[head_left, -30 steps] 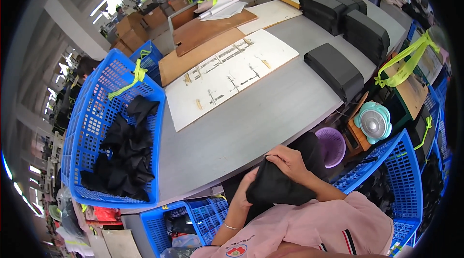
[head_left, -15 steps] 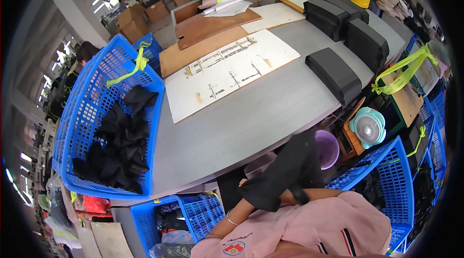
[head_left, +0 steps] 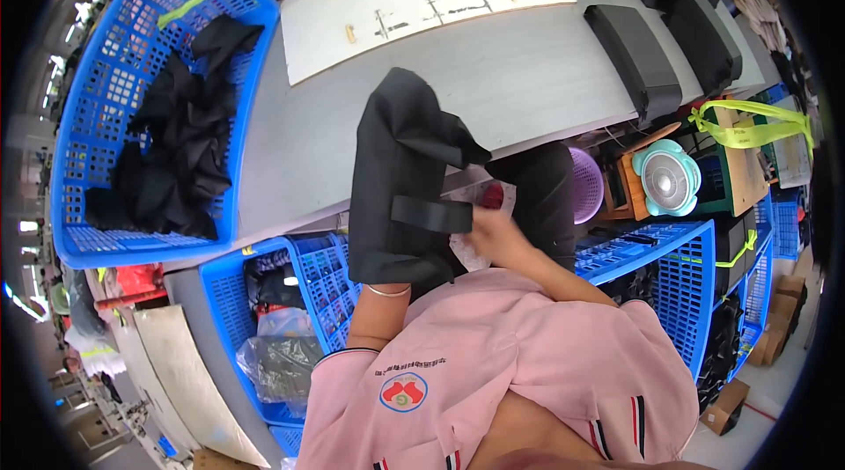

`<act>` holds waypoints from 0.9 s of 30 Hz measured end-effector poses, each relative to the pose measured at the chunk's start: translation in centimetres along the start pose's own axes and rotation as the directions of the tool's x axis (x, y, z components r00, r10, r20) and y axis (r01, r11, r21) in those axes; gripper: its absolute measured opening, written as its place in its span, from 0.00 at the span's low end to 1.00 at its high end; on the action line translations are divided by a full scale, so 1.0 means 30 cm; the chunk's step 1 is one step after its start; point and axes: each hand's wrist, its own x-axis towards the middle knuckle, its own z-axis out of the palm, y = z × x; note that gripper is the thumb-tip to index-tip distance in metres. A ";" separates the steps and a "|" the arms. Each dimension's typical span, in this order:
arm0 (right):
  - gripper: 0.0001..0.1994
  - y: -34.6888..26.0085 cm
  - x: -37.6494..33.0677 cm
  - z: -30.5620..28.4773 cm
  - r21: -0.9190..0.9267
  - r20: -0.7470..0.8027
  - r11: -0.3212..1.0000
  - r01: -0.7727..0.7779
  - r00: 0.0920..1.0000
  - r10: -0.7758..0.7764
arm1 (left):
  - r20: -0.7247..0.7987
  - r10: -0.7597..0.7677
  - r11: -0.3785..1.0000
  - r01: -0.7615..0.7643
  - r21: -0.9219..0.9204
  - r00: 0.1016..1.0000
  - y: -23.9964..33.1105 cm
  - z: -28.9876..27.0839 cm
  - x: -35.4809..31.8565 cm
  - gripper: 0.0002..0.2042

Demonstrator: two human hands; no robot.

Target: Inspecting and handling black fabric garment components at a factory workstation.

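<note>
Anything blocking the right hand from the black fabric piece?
Nothing visible does. The right hand is at the right end of a black strap that lies across the black fabric piece. That hand is blurred, so its exact grip is unclear. The left hand is hidden, so its side can't be checked.

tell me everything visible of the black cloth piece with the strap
The black cloth piece looks matte and creased, its upper end bent over rightward. A short, flat strap juts from its middle to the blurred right hand, which touches the outer end. The piece stands upright beyond the left forearm, hiding the left hand and overlapping the grey table in view.
</note>
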 end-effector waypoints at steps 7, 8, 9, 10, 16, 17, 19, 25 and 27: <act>0.10 -0.278 0.072 -0.125 -0.287 -0.409 0.857 0.429 0.754 -0.514 | -0.010 -0.022 0.999 0.023 0.038 1.000 -0.053 0.008 0.003 0.19; 0.12 -0.298 0.091 -0.126 -0.333 -0.369 0.847 0.414 0.769 -0.521 | 0.000 -0.036 0.998 0.036 0.045 0.999 -0.057 0.015 0.009 0.19; 0.15 -0.312 0.109 -0.110 -0.381 -0.347 0.857 0.348 0.805 -0.481 | 0.007 -0.049 0.997 0.048 0.056 0.999 -0.051 0.021 0.016 0.19; 0.16 -0.327 0.116 -0.114 -0.315 -0.217 0.935 0.166 0.946 -0.241 | 0.014 -0.058 0.996 0.057 0.070 0.998 -0.044 0.026 0.021 0.19; 0.11 -0.373 0.050 -0.202 0.192 -0.029 0.965 0.180 0.984 -0.177 | 0.021 -0.098 0.991 0.095 0.099 0.995 0.060 0.013 0.020 0.20; 0.12 -0.373 0.058 -0.216 0.211 0.015 0.960 0.182 0.982 -0.189 | 0.028 -0.131 0.988 0.128 0.089 0.991 0.046 0.008 0.020 0.20; 0.13 -0.371 0.090 -0.238 0.226 0.047 0.957 0.182 0.979 -0.198 | 0.037 -0.189 0.981 0.187 0.053 0.981 -0.005 0.001 0.019 0.20; 0.16 -0.349 0.215 -0.290 0.493 -0.275 0.850 0.184 0.960 -0.049 | 0.051 -0.262 0.964 0.263 -0.031 0.964 -0.131 0.003 0.019 0.20; 0.16 -0.340 0.188 -0.301 0.345 -0.306 0.898 0.273 0.937 -0.167 | 0.045 -0.255 0.966 0.257 -0.033 0.966 -0.134 0.008 0.017 0.20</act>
